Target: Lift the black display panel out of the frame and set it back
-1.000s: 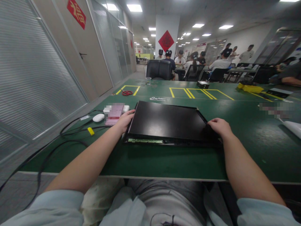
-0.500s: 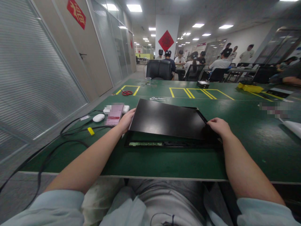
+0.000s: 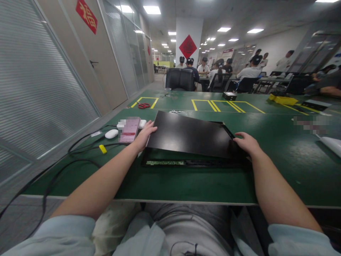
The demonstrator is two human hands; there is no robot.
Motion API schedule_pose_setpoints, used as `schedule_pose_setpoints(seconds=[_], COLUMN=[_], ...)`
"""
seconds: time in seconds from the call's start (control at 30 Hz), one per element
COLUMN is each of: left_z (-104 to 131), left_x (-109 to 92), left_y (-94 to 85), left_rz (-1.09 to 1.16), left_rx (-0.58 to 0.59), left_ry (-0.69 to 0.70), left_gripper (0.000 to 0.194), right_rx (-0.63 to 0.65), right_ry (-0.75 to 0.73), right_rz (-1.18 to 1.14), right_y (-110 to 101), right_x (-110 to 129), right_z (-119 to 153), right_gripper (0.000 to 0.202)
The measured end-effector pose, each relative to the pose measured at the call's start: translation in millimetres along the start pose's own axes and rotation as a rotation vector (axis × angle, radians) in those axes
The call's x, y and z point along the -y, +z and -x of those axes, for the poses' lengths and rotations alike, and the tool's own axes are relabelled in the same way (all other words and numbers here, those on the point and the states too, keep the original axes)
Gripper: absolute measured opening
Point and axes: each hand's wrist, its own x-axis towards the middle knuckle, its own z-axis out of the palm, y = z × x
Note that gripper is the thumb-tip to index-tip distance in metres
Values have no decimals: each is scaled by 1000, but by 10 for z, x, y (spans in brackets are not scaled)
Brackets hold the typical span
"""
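Note:
A dark glossy panel point(image 3: 190, 135) lies tilted over a black frame point(image 3: 213, 163), its left end raised. At the panel's left edge, my left hand point(image 3: 144, 137) grips it, with fingertips showing over the edge. My right hand point(image 3: 247, 143) is at the right side, its thumb and fingers closed on the edge where panel and frame meet. A green circuit strip point(image 3: 165, 163) shows along the near side of the frame. The frame rests on the green table point(image 3: 186, 185).
Left of the panel are a phone point(image 3: 129, 129), a white mouse point(image 3: 111, 133) and black cables point(image 3: 77, 160). Beyond lie red scissors point(image 3: 144, 105), small metal tools point(image 3: 178, 112), a cup point(image 3: 167, 92) and a black box point(image 3: 229, 95). A yellow object point(image 3: 282, 99) is at far right.
The fingers of my left hand have shifted up and over the panel's left edge. My right fingers have moved slightly at the right edge. The panel has barely moved.

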Motion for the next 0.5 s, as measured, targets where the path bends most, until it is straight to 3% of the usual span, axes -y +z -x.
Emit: schedule_pose_setpoints(seconds=[0.2, 0.3, 0.5], left_z=[-48, -22, -46], left_x=[85, 75, 77], left_y=[10, 9, -8], left_rz=[29, 18, 16], left_rx=[-29, -22, -2], left_ry=[69, 139, 194], left_gripper=[62, 60, 64], right_rx=[33, 20, -54], right_ry=[-9, 16, 64], right_rz=[-10, -76, -549], right_y=[18, 30, 97], right_x=[-30, -9, 40], right_z=[-54, -54, -10], right_gripper=[55, 46, 15])
